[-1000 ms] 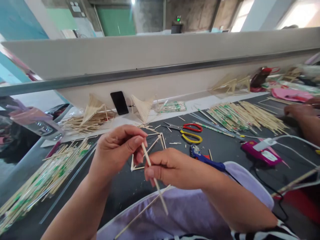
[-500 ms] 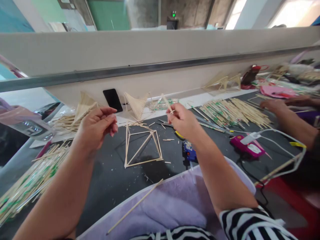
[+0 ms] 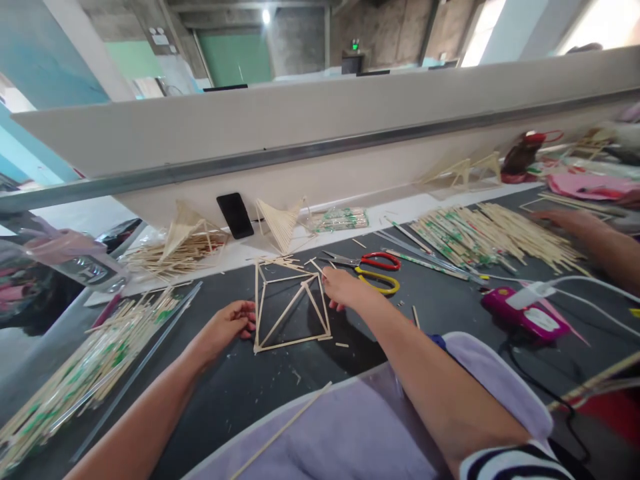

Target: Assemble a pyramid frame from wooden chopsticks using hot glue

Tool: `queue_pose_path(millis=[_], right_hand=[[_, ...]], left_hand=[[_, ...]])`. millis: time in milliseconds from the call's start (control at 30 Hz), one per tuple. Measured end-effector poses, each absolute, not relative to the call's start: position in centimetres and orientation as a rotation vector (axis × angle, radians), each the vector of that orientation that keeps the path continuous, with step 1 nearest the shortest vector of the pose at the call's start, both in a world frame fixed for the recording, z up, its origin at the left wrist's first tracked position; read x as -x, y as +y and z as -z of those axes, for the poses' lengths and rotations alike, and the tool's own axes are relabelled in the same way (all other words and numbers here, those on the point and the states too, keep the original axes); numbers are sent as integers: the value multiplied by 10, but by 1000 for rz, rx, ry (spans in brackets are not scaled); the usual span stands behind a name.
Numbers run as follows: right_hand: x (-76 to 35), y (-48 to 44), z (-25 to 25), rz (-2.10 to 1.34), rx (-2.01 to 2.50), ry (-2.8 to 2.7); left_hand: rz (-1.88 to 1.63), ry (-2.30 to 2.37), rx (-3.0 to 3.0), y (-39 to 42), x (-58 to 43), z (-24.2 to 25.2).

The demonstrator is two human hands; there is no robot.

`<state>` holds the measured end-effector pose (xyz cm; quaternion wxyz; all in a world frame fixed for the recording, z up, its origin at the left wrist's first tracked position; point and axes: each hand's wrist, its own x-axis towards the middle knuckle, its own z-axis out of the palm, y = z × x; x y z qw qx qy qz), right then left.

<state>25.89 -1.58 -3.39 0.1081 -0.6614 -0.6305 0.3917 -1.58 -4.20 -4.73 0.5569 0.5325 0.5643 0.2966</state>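
Observation:
An open frame of thin wooden sticks (image 3: 290, 341) stands on the dark tabletop, with a slanting brace inside it. My left hand (image 3: 231, 325) is at its left upright, fingers loosely bent and a little apart, the tips touching or nearly touching the stick. My right hand (image 3: 343, 287) is closed at the frame's upper right corner. From its fingertips pokes a short wooden stick (image 3: 317, 267), mostly hidden by the hand. Scissors (image 3: 381, 261) with red handles and a yellow-handled cutting tool (image 3: 383, 283) lie just beyond my right hand. Short stick pieces (image 3: 280, 262) lie behind the frame.
A phone (image 3: 235, 215) leans on the wall beside a curved stick model (image 3: 280, 223). Stick bundles lie left (image 3: 107, 343) and right (image 3: 457, 233). A magenta power block (image 3: 523, 313) with cables sits right. Another person's hand (image 3: 563, 219) is at far right. One long stick (image 3: 283, 430) crosses my lap.
Both hands have come down from above the table to the frame, my left to its left side, my right to its upper right corner with the short stick. The view has tilted up slightly.

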Motion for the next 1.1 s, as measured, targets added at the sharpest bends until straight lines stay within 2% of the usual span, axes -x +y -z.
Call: queue_pose_path(millis=[300, 633, 900, 1033, 1100], right_hand=[[-256, -14, 38, -1269, 1903, -1673], [-251, -15, 32, -1559, 1528, -1515], [-300, -18, 0, -1155, 1422, -1461], [-318, -37, -34, -908, 1241, -1391], [-319, -51, -50, -797, 1138, -1351]], left_hand=[[-692, 1291, -1162, -53, 20, 50], [-600, 1179, -1029, -45, 45, 50], [-942, 1313, -1183, -32, 54, 53], [-1334, 1632, -1576, -50, 50, 30], [-1404, 1690, -1893, -72, 41, 12]])
